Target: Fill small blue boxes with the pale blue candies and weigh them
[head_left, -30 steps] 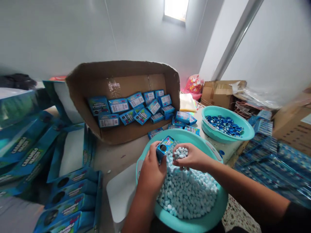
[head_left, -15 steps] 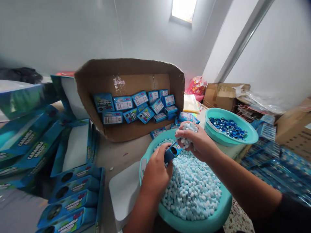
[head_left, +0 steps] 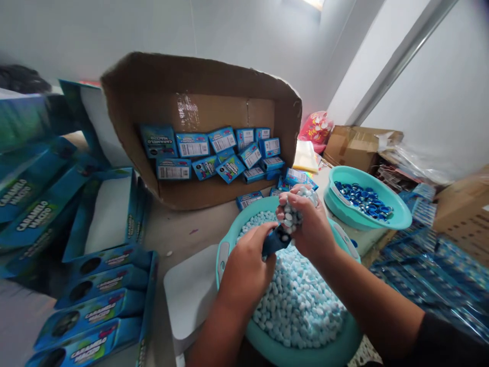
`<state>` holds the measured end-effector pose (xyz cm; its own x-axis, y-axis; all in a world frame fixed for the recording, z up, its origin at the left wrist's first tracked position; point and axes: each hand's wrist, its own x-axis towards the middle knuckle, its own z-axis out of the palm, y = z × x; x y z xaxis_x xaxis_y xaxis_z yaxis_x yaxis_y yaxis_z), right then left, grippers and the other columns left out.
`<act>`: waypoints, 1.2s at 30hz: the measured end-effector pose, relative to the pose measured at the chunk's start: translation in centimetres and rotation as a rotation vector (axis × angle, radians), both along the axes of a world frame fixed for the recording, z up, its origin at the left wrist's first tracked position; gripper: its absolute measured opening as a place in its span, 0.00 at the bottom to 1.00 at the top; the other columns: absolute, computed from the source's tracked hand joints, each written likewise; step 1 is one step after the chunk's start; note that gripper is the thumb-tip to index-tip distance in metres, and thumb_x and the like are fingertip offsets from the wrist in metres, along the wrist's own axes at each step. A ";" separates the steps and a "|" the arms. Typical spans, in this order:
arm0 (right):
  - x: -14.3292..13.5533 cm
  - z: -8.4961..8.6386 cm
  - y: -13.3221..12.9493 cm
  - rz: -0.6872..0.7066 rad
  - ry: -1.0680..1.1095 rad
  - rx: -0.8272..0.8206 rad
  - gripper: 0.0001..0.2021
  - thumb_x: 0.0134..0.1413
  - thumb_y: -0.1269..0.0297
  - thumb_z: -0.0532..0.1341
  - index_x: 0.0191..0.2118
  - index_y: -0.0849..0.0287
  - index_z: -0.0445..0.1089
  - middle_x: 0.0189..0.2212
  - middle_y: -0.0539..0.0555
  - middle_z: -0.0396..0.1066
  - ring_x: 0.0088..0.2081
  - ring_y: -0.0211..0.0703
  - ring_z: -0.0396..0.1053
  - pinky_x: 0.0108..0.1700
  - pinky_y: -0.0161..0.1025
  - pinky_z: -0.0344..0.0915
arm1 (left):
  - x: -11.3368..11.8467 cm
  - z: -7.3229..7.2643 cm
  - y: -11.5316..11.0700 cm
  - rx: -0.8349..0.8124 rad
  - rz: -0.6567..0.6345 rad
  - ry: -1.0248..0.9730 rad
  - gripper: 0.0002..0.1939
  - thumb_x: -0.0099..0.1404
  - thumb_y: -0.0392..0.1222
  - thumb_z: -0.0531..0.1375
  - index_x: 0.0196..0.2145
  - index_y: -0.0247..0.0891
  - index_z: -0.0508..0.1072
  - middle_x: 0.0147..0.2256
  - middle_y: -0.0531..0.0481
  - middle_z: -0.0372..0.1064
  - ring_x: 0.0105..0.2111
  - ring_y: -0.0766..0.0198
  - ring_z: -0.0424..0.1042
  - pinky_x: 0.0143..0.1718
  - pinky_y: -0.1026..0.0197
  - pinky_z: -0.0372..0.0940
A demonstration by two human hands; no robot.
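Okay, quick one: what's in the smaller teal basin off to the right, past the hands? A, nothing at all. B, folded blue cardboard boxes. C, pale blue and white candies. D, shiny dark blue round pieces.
D: the smaller teal plastic basin holds a layer of shiny dark blue round pieces, while the pale blue and white candies fill the larger teal plastic basin under the hands.

Small packing workroom, big cardboard carton (head_left: 198, 97) of filled blue candy boxes (head_left: 223, 153), teal basins (head_left: 367, 216) of sweets, stacked flat cartons (head_left: 34, 204), plain white walls (head_left: 244, 30)
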<state>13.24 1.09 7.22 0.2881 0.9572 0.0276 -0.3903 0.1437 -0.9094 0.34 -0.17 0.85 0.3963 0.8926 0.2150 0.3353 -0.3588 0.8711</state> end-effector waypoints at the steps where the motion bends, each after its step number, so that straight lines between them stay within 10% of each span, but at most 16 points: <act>1: 0.0 -0.1 0.0 0.004 0.002 0.003 0.14 0.45 0.63 0.67 0.33 0.56 0.60 0.26 0.44 0.68 0.23 0.33 0.66 0.22 0.30 0.62 | 0.0 0.0 0.0 0.001 -0.002 0.001 0.29 0.58 0.28 0.58 0.54 0.50 0.68 0.52 0.55 0.70 0.52 0.60 0.69 0.55 0.59 0.62; 36: 0.1 -0.1 -1.0 0.088 0.000 0.093 0.10 0.50 0.60 0.60 0.23 0.58 0.64 0.27 0.49 0.65 0.31 0.41 0.69 0.31 0.36 0.65 | 0.3 -0.2 -0.1 -0.030 0.015 0.022 0.29 0.57 0.27 0.57 0.54 0.49 0.69 0.52 0.53 0.71 0.52 0.58 0.69 0.57 0.56 0.62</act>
<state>13.31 0.05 7.12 0.2032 0.9721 0.1172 -0.4048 0.1924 -0.8939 0.61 -0.25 0.60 0.3876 0.9042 0.1792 0.3594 -0.3273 0.8739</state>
